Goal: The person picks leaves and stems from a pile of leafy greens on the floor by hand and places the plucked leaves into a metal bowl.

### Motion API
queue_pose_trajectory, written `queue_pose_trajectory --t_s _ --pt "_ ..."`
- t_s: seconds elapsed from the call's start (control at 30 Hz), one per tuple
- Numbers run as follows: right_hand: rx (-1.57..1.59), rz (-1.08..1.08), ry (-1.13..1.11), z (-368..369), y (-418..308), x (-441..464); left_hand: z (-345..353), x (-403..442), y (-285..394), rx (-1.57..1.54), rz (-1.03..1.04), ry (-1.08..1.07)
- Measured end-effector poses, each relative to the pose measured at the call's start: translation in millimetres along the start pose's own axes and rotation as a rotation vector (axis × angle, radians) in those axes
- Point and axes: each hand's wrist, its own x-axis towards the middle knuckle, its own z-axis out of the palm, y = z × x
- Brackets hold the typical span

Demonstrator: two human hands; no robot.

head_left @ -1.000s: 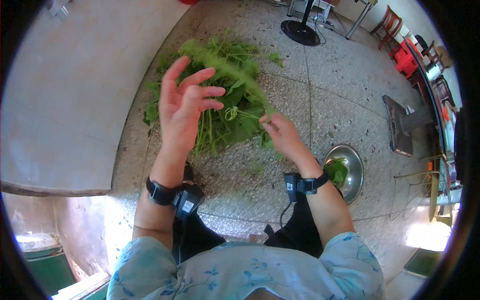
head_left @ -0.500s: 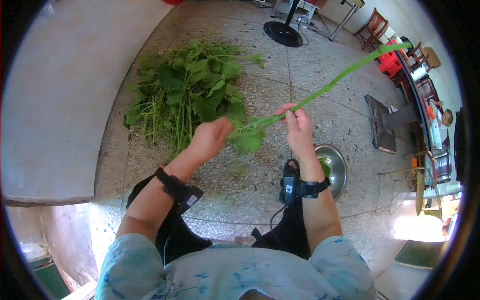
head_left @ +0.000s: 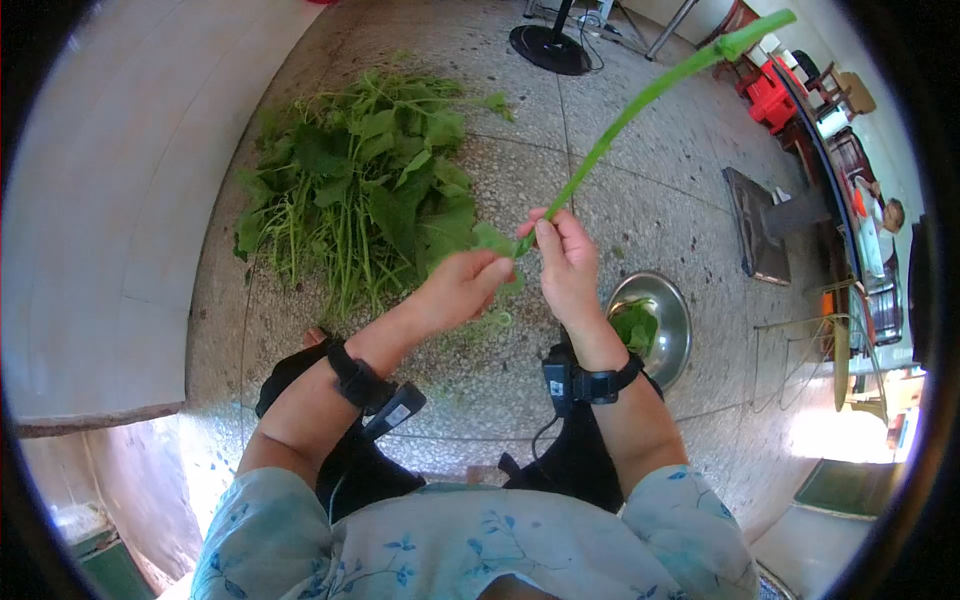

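A long green vine stem [head_left: 628,122] rises up and right from between my hands, its thick cut end near the top right. My right hand [head_left: 566,262] is closed on it, thumb against fingers. My left hand [head_left: 462,290] pinches the leafy lower end of the same vine, close to the right fingertips. Leaves and a curled tendril [head_left: 502,319] show around the left fingers. Beyond my left hand a heap of leafy vines [head_left: 360,180] lies on the floor. By my right forearm stands a steel bowl [head_left: 680,330] with green leaves [head_left: 634,326] inside.
A pale panel or low platform [head_left: 100,220] borders the floor on the left. At the far side is a round black stand base [head_left: 550,50]. Red stools [head_left: 770,98] and a dark flat base [head_left: 757,225] are at the right. Dark bits dot the speckled floor.
My left hand has moved right, near my right hand, which shifted slightly left. The stem now points more steeply upward. The view has shifted a little, showing more of the bowl's leaves.
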Motion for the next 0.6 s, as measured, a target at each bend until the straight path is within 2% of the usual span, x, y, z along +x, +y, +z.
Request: queue_pose_trajectory --t_s 0.07,0.13,0.17,0.23,0.33,0.47,0.5,0.53,0.57,0.6 --pt "-0.025 -0.038 -0.009 2 0 -1 1 2 -10 -0.016 -0.048 -0.009" --pt "-0.052 -0.080 -0.019 2 1 -2 1 6 -24 0.156 0.146 0.061" --pt "0.019 -0.083 -0.021 2 3 -3 -1 5 -22 0.154 0.146 0.061" --pt "0.089 -0.082 -0.019 3 3 -6 -5 1 -13 0.699 0.373 0.200" --pt "0.024 -0.047 -0.029 7 2 -14 -2 0 -19 0.774 0.250 0.182" --pt "0.047 0.033 0.030 10 1 -24 -3 -3 -39 0.850 0.277 0.165" --pt "0.009 0.070 0.059 7 -4 -26 -7 -6 -54 1.018 0.208 0.070" --pt "0.018 -0.065 0.167 -9 -10 -13 -12 -9 -72 1.178 0.133 -0.022" --pt "0.026 -0.195 0.264 -25 -17 -1 -25 -12 -95 1.193 0.112 -0.153" --pt "0.022 -0.199 0.244 -28 -23 1 -26 -17 -104 1.183 0.107 -0.134"
